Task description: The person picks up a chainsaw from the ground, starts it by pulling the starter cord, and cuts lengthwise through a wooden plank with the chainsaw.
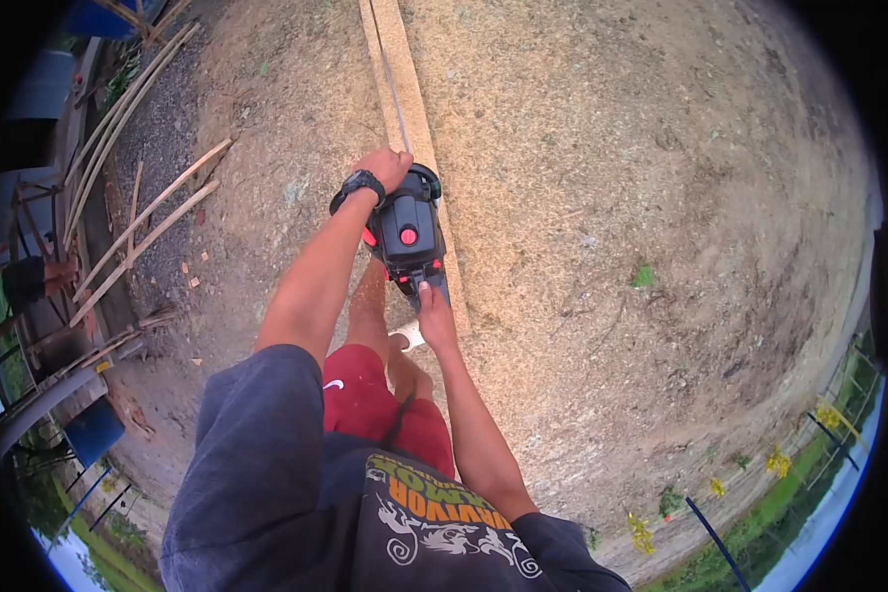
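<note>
A black chainsaw (405, 225) with red caps is in front of my legs, over a long wooden plank (403, 59) lying lengthwise away from me. My left hand (387, 168), with a black watch (363, 185) on its wrist, is wrapped round the front handle. The rear handle is in my right hand (436, 318), its thumb on top. A thin dark line (391, 87) extends from the saw along the plank; whether it is all guide bar or partly a cut, I cannot tell. Sawdust covers the plank's surface.
Long wooden poles (158, 212) lie on the ground at the left. Another person (30, 281) is at the far left edge, near a dark structure. Small wood offcuts (194, 281) are scattered on the dirt ground (602, 197). Yellow-flowered plants (639, 533) stand at the lower right.
</note>
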A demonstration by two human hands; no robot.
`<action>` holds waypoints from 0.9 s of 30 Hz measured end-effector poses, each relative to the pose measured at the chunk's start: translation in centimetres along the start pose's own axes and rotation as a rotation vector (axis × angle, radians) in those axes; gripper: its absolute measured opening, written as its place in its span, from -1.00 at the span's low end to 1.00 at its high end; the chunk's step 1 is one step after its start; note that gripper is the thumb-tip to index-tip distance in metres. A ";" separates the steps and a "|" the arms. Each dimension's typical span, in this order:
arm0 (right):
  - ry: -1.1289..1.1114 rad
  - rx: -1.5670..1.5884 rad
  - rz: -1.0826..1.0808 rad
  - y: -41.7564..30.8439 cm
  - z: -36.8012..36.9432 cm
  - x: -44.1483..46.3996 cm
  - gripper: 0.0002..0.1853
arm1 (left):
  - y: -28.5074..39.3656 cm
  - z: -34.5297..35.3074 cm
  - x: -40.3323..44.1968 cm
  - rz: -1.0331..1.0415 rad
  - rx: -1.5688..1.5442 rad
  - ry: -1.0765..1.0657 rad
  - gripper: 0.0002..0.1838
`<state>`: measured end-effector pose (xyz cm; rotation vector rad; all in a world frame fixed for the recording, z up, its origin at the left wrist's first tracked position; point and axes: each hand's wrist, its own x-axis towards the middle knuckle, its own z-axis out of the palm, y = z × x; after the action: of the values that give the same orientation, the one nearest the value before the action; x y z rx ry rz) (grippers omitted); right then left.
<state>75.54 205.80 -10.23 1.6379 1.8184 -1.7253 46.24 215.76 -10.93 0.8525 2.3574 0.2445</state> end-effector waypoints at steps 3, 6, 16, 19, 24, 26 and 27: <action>0.020 -0.008 -0.022 1.3 0.4 -0.4 -0.38 | 0.3 0.3 -1.4 0.003 -0.015 -0.014 -0.37; 0.042 -0.013 -0.063 2.3 0.4 -1.1 -0.37 | 0.2 0.6 -2.2 0.018 -0.017 -0.011 -0.37; 0.059 -0.017 -0.066 5.5 0.6 -3.7 -0.35 | -0.4 3.3 -5.2 -0.005 -0.003 -0.049 -0.37; 0.059 0.008 -0.078 6.9 0.9 -4.4 -0.35 | -0.1 3.7 -6.9 0.003 -0.001 -0.051 -0.38; 0.071 -0.016 -0.074 9.1 1.6 -6.0 -0.36 | -0.5 5.6 -9.2 0.051 -0.009 0.022 -0.36; 0.040 -0.014 -0.033 9.6 1.4 -7.1 -0.33 | -0.9 6.6 -10.2 0.035 -0.017 0.009 -0.36; 0.019 -0.013 -0.004 9.5 1.2 -7.3 -0.31 | -0.9 6.8 -10.3 0.027 -0.028 0.007 -0.37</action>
<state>84.89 198.18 -11.26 1.6524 1.8376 -1.7022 56.12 208.33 -11.65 0.8717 2.3445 0.2913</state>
